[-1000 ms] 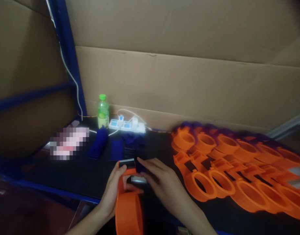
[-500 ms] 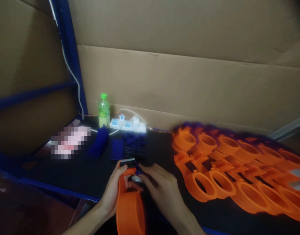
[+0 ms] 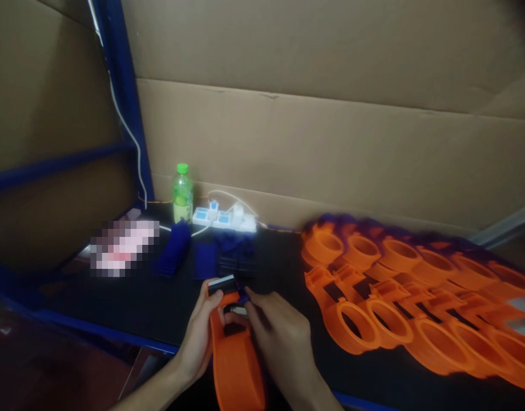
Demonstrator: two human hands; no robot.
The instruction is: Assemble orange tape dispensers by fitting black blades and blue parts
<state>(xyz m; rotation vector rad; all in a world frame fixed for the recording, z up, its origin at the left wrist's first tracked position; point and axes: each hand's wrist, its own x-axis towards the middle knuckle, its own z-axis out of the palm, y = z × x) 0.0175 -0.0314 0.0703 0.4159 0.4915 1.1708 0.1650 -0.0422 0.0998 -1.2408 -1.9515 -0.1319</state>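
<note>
An orange tape dispenser [image 3: 237,365] with a toothed metal blade [image 3: 222,282] at its far end is held at the front of the table. My left hand [image 3: 198,337] grips its left side, the thumb lying near the blade. Close by on the right, my right hand [image 3: 283,331] pinches a small dark blue piece [image 3: 242,294] against the dispenser's blade end. A short pale, shiny item [image 3: 238,310] shows between the hands below that piece; I cannot make out what it is.
Several orange tape dispensers [image 3: 352,325] lie in rows at the right. Dark blue pieces [image 3: 206,260] lie behind my hands. A green-capped bottle [image 3: 182,194] and a white power strip [image 3: 223,218] stand near the cardboard wall [image 3: 309,148]. A blue post [image 3: 125,103] rises at the left.
The tape dispenser has tilted, its ring end shifting slightly right and its blade end turning a little. Both hands keep their hold, the right hand almost in place.
</note>
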